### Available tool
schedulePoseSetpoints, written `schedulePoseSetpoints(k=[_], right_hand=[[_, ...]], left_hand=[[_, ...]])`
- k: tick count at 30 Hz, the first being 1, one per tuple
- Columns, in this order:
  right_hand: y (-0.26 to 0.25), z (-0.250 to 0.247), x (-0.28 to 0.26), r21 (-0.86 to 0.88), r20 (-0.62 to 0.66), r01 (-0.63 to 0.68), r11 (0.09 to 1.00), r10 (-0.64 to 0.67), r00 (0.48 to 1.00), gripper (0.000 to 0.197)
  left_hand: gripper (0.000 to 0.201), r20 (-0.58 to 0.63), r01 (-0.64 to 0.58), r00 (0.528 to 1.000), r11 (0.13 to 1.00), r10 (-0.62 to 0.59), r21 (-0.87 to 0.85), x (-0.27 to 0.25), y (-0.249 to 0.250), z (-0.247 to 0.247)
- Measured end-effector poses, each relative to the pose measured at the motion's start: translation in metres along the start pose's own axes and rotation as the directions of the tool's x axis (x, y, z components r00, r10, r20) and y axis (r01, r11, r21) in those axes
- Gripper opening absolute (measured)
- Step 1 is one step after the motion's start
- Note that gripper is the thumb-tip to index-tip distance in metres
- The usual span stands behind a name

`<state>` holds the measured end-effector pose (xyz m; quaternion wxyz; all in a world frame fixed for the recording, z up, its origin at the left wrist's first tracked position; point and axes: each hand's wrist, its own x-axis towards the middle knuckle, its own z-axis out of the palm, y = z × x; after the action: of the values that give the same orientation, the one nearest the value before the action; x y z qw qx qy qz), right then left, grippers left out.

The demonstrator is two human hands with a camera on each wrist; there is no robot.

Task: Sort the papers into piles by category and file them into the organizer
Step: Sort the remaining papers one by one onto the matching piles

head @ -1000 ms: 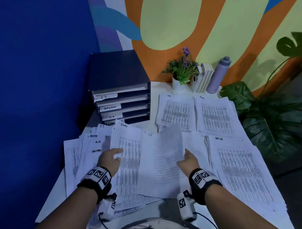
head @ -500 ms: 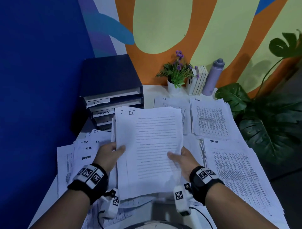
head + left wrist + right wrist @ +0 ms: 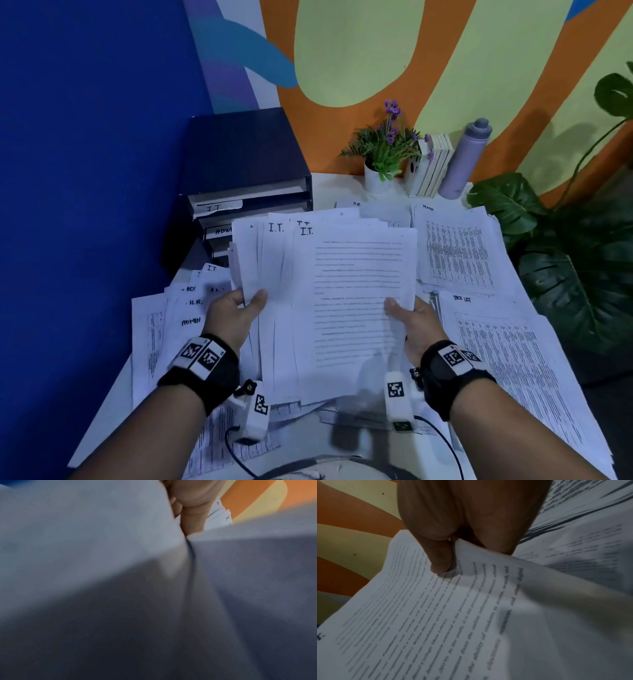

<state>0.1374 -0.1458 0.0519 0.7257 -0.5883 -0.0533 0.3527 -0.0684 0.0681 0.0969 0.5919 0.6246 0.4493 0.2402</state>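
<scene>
over the middle of the table (image 3: 329, 185), the person holds up a fanned bunch of i.t. sheets (image 3: 342, 291) with both hands, tilted up toward the head camera so the handwritten "i.t." in the top corners reads fine. the left hand (image 3: 236, 315) pinches the left edge of the bunch, thumb on the front and fingers tucked behind. the right hand (image 3: 416, 320) grips the right edge of the front sheet the same way, and the right wrist view shows the thumb (image 3: 441, 555) pressed flat on the printed lines. the left wrist view is pretty much all blurry paper with a bit of thumb (image 3: 193, 515) poking in. the dark organizer (image 3: 239, 164) sits at the back left against the blue wall, its trays labelled "i.t." and what looks like "admin" lower down, partly hidden by the held sheets. loose sheets (image 3: 178, 308) marked admin and h.r. are spread out on the left under the left hand, and table-printed piles (image 3: 459, 253) lie on the right side. at the back there's a little potted plant (image 3: 383, 154), some books (image 3: 433, 164) and a grey bottle (image 3: 469, 157).
</scene>
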Motion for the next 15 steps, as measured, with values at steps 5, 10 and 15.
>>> schedulePoseSetpoints(k=[5, 10, 15], right_hand=[[0.001, -0.004, 0.003, -0.014, -0.039, -0.022, 1.0, 0.022, 0.999, 0.03], [-0.002, 0.001, 0.003, -0.024, -0.029, -0.037, 0.999, 0.036, 0.999, 0.029], [-0.013, 0.008, 0.002, -0.067, 0.037, -0.006, 0.998, 0.008, 0.999, 0.029]], left_hand=[[0.016, -0.006, 0.007, 1.0, 1.0, -0.007, 0.008, 0.004, -0.006, -0.001], [0.015, 0.03, 0.04, 0.999, 0.998, -0.039, -0.054, 0.001, -0.005, 0.006], [0.017, -0.003, 0.033, 0.999, 0.997, -0.034, -0.068, 0.0, -0.004, 0.006]])
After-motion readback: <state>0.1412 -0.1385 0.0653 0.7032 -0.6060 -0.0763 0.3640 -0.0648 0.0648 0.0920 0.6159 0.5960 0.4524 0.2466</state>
